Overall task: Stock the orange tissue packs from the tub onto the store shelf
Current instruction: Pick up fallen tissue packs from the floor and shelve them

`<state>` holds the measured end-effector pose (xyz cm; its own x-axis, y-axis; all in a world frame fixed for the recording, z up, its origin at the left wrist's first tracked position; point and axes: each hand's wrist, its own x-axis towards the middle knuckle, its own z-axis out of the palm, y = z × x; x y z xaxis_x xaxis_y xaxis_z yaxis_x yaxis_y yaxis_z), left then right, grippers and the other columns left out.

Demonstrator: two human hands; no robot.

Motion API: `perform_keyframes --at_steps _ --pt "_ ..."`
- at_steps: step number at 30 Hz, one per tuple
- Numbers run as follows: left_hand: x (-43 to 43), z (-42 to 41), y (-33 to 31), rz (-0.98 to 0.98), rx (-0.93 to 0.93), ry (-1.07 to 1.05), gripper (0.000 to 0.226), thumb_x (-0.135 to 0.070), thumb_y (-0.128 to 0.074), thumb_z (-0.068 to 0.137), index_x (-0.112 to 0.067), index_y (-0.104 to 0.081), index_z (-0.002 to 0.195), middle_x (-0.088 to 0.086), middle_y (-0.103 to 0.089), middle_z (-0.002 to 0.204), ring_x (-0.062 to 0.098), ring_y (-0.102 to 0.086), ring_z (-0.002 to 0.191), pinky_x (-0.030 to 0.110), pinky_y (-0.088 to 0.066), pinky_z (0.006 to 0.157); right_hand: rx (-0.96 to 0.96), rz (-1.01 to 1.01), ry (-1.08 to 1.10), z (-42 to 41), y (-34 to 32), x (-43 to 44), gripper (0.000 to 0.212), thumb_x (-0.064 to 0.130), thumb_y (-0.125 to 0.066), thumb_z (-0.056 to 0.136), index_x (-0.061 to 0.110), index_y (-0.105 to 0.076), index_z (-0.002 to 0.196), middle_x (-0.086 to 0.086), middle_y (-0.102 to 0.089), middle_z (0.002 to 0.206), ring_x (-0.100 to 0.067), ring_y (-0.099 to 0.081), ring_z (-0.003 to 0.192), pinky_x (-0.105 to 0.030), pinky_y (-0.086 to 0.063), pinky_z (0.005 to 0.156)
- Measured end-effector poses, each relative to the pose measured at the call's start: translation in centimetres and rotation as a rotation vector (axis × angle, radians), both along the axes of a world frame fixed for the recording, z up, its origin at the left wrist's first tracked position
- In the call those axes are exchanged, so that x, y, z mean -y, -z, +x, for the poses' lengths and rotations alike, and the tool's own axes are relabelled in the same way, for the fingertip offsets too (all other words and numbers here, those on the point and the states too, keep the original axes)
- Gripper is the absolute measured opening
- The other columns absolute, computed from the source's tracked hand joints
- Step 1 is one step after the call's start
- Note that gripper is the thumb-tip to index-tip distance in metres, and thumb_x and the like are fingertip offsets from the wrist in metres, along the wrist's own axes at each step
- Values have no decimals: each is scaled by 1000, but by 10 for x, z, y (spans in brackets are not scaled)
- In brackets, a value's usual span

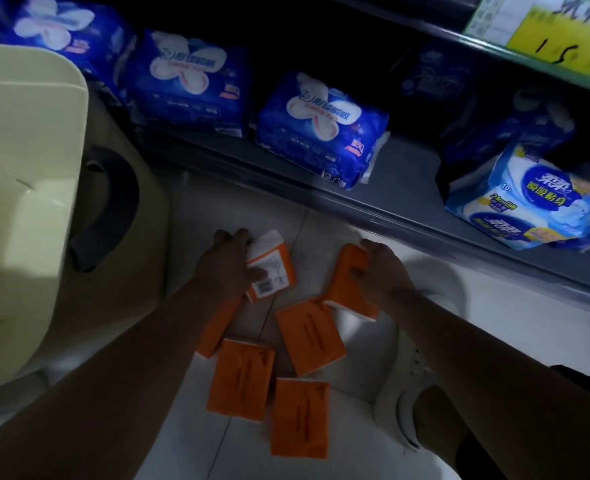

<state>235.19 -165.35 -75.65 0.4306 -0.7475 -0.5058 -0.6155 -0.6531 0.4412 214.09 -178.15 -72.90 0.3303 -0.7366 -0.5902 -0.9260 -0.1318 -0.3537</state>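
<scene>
Gathering flat, orange, plastic-wrapped tissue packs [309,336] off the pale tiled floor [494,323], below the grey metal store shelf [397,192] and beside the pale yellow plastic tub [26,168]. Clasping one pack, barcode label up, in the left grip [227,268]; clutching a second by its edge in the right grip [383,271]. Leaving four more scattered on the floor by the forearms. Probably needing next a lift and a reach into the bare gap beside the blue wrapped packs [321,129]. Looking slim, soft, slightly crumpled.

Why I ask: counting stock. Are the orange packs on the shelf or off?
Off: orange packs lie on the floor; left hand and right hand each grip one.
</scene>
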Motion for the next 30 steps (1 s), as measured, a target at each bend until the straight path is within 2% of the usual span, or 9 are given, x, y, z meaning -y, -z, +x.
perform_keyframes --at_steps 4,7,9,11,13,17,19,25,30 --pt "-30 0 -19 -265 -267 -265 44 -21 -70 81 -28 -42 113 1 -62 102 23 -66 88 42 -57 68 -30 95 270 1 21 -2 64 30 -65 81 9 -37 134 -22 -43 131 -42 -48 118 -47 -45 97" --pt "-46 -4 -32 -354 -490 -399 44 -3 -59 89 -24 -46 126 3 -64 107 13 -67 75 24 -52 50 -74 89 354 1 34 -6 73 40 -72 73 10 -37 130 -21 -44 128 -40 -43 121 -43 -42 99" --pt "-52 -6 -35 -393 -577 -474 45 0 -59 88 -30 -51 120 5 -64 108 10 -65 72 24 -51 51 -86 104 364 1 41 -10 83 39 -74 70 17 -29 137 -18 -44 131 -38 -39 124 -41 -38 99" --pt "-56 -7 -39 -415 -620 -511 48 -3 -69 77 -38 -55 107 2 -62 110 16 -64 85 29 -54 61 -102 140 376 1 50 -16 90 34 -73 72 22 -19 144 -16 -45 134 -39 -40 126 -41 -38 99" --pt "-59 -9 -42 -421 -612 -503 49 -9 -74 64 -40 -59 99 -1 -61 111 20 -61 98 32 -52 72 -115 139 411 1 54 -21 85 29 -67 77 20 -16 144 -20 -50 130 -41 -49 119 -44 -44 97" --pt "-61 -16 -54 -383 -597 -656 20 -22 -63 75 -37 -65 88 4 -62 111 23 -60 99 33 -48 74 -92 137 462 2 48 -25 59 22 -63 80 2 -32 126 -23 -61 117 -38 -62 103 -42 -53 83" --pt "-60 -19 -64 -423 -542 -708 7 -25 -64 83 -31 -67 82 0 -66 101 18 -62 94 31 -46 76 -57 166 461 5 40 -28 57 28 -67 78 3 -40 121 -23 -59 118 -37 -63 101 -37 -54 74" --pt "-59 -17 -62 -454 -283 -575 15 -17 -58 92 -26 -62 81 -16 -61 87 -10 -58 76 5 -40 69 29 212 324 18 38 -35 94 23 -70 75 30 -10 147 -18 -28 136 -45 -46 119 -51 -52 87" --pt "-69 -13 -45 -427 -303 -570 13 -15 -61 90 -24 -58 98 -4 -60 94 8 -59 80 16 -43 68 -12 204 207 38 51 -41 115 26 -81 66 35 1 147 -17 -25 139 -41 -41 124 -51 -47 95"
